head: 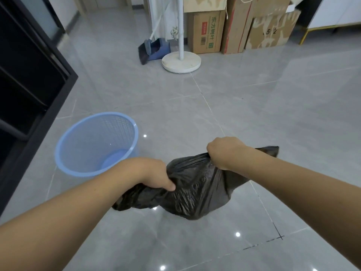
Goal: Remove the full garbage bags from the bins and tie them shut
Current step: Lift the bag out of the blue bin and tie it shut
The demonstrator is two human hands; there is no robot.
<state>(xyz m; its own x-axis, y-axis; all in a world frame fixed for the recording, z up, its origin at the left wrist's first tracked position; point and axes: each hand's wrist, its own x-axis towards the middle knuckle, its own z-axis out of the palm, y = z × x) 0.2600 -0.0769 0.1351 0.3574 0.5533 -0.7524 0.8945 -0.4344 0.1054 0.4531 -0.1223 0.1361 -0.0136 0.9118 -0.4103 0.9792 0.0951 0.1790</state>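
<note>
A full black garbage bag (193, 194) hangs over the grey tiled floor in front of me, out of the bin. My left hand (156, 176) is closed on the bag's left edge, and a loose flap trails below that wrist. My right hand (226, 151) grips the bunched top at the right, with a plastic corner sticking out behind the forearm. To the left stands a light blue mesh bin (78, 169), tilted toward me, with no bag inside.
A black cabinet frame (48, 75) runs along the left edge. At the back are a broom and blue dustpan (154, 48), a white pole on a round base (181, 61) and several cardboard boxes (234, 30).
</note>
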